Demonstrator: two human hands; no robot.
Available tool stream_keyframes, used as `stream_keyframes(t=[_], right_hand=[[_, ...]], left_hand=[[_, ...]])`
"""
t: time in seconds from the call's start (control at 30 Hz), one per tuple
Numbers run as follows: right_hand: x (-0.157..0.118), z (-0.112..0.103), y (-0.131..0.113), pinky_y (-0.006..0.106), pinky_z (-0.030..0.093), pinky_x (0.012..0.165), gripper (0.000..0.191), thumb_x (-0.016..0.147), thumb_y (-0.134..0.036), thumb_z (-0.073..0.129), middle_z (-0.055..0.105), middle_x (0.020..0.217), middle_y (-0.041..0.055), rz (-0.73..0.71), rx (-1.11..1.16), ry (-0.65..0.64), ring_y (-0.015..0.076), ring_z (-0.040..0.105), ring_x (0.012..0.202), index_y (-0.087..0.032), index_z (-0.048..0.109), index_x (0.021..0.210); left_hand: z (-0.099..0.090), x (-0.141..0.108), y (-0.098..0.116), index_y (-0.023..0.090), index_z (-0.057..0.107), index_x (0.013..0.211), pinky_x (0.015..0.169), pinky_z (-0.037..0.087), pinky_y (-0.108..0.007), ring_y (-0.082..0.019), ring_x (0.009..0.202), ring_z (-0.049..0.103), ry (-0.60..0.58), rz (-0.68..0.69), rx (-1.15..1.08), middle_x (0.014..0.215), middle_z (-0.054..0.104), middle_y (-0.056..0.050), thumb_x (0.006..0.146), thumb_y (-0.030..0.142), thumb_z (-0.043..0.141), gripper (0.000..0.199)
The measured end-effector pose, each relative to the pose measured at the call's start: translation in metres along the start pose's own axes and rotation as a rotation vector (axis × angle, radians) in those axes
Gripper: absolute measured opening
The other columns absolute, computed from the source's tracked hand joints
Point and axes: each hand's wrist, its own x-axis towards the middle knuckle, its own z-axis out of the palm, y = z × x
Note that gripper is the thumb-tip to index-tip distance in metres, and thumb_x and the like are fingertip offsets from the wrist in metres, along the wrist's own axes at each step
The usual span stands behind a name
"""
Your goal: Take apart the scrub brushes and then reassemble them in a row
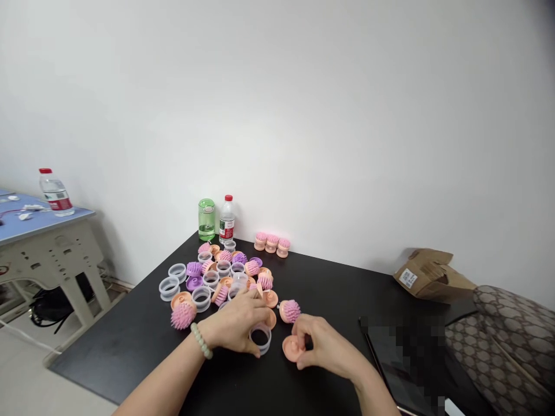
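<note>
My left hand point(236, 322), with a bead bracelet at the wrist, has its thumb and fingers around a clear plastic ring point(267, 345) at the near side of a pile of parts. To its right, my right hand point(325, 348) pinches a round peach-coloured cap point(290, 350) by its right side, with the cap's hollow face showing. Just beyond that cap lies a pink bristle brush head point(290, 311). Left of and behind my left hand are several more clear rings point(201, 300), peach and purple caps point(194, 282), and pink and purple bristle heads point(183, 315).
Three pink-bristled brushes point(272, 244) stand in a row by the wall. A green bottle point(207, 221) and a water bottle point(226, 222) stand at the back left. On the right are a torn cardboard box point(433, 277), a dark flat device point(390, 352) and a patterned bag point(515, 329).
</note>
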Motion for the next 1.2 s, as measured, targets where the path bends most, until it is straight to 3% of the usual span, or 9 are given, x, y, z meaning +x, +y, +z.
stream_keyframes(t=[0.27,0.33,0.43,0.5,0.6,0.73,0.9,1.1,1.2], right_hand=[[0.008,0.009,-0.004,0.028,0.049,0.071,0.017,0.074,-0.017,0.065,0.054,0.102,0.0007,0.021,-0.017,0.244,0.0157,0.056,0.078,-0.025,0.056,0.086],[0.007,0.004,0.001,0.034,0.050,0.087,0.036,0.073,-0.019,0.066,0.053,0.120,0.0045,0.047,-0.058,0.326,0.0220,0.057,0.103,-0.027,0.059,0.107],[0.005,0.002,0.011,0.043,0.039,0.108,0.081,0.064,-0.018,0.074,0.033,0.153,0.0076,0.102,-0.102,0.271,0.0307,0.031,0.142,-0.032,0.046,0.140],[0.006,0.004,0.017,0.045,0.034,0.113,0.101,0.059,-0.016,0.079,0.018,0.163,0.0073,0.144,-0.127,0.165,0.0322,0.017,0.149,-0.034,0.036,0.150],[0.010,0.010,0.022,0.046,0.031,0.115,0.109,0.056,-0.014,0.082,0.019,0.164,0.0096,0.174,-0.176,0.103,0.0332,0.019,0.149,-0.031,0.033,0.153],[0.017,0.016,0.022,0.045,0.036,0.111,0.101,0.059,-0.015,0.083,0.039,0.152,0.0154,0.130,-0.202,0.193,0.0344,0.038,0.137,-0.022,0.040,0.151],[0.021,0.018,0.020,0.039,0.042,0.107,0.085,0.065,-0.018,0.083,0.057,0.135,0.0097,0.100,-0.200,0.283,0.0296,0.051,0.122,-0.023,0.051,0.143],[0.021,0.016,0.023,0.041,0.047,0.101,0.063,0.068,-0.015,0.080,0.066,0.120,0.0063,0.084,-0.176,0.405,0.0299,0.057,0.114,-0.026,0.063,0.128],[0.026,0.016,0.033,0.039,0.051,0.097,0.059,0.074,-0.014,0.072,0.062,0.128,0.0059,0.092,-0.141,0.507,0.0279,0.056,0.119,-0.028,0.059,0.131]], left_hand=[[0.001,-0.002,0.004,0.020,0.058,0.096,0.088,0.041,-0.038,-0.025,0.101,0.050,0.081,-0.093,0.139,0.113,0.060,-0.006,0.065,0.003,0.062,0.036],[0.001,-0.002,0.005,0.021,0.058,0.103,0.092,0.041,-0.041,-0.027,0.107,0.049,0.106,-0.084,0.142,0.120,0.058,-0.007,0.063,0.002,0.061,0.044],[0.005,0.000,0.007,0.023,0.057,0.115,0.102,0.036,-0.047,-0.030,0.119,0.046,0.131,-0.019,0.100,0.128,0.056,-0.007,0.070,0.017,0.071,0.047],[0.010,0.002,0.009,0.025,0.058,0.117,0.106,0.033,-0.049,-0.032,0.126,0.042,0.125,0.052,0.088,0.130,0.057,-0.007,0.075,0.034,0.076,0.047],[0.019,0.005,0.012,0.029,0.061,0.115,0.110,0.028,-0.052,-0.032,0.128,0.043,0.085,0.163,0.108,0.127,0.060,-0.005,0.082,0.048,0.073,0.040],[0.029,0.009,0.019,0.031,0.059,0.126,0.116,0.022,-0.054,-0.032,0.130,0.044,0.028,0.218,0.155,0.126,0.064,-0.003,0.085,0.049,0.071,0.046],[0.044,0.013,0.011,0.026,0.061,0.128,0.121,0.014,-0.059,-0.033,0.134,0.046,0.006,0.088,0.245,0.116,0.070,-0.005,0.078,0.048,0.079,0.057],[0.048,0.015,-0.005,0.026,0.070,0.119,0.118,0.022,-0.066,-0.037,0.134,0.050,0.053,-0.066,0.317,0.127,0.068,-0.010,0.079,0.042,0.079,0.043],[0.047,0.015,-0.002,0.025,0.070,0.118,0.116,0.026,-0.066,-0.037,0.132,0.052,0.078,-0.067,0.305,0.128,0.068,-0.012,0.076,0.042,0.082,0.047]])
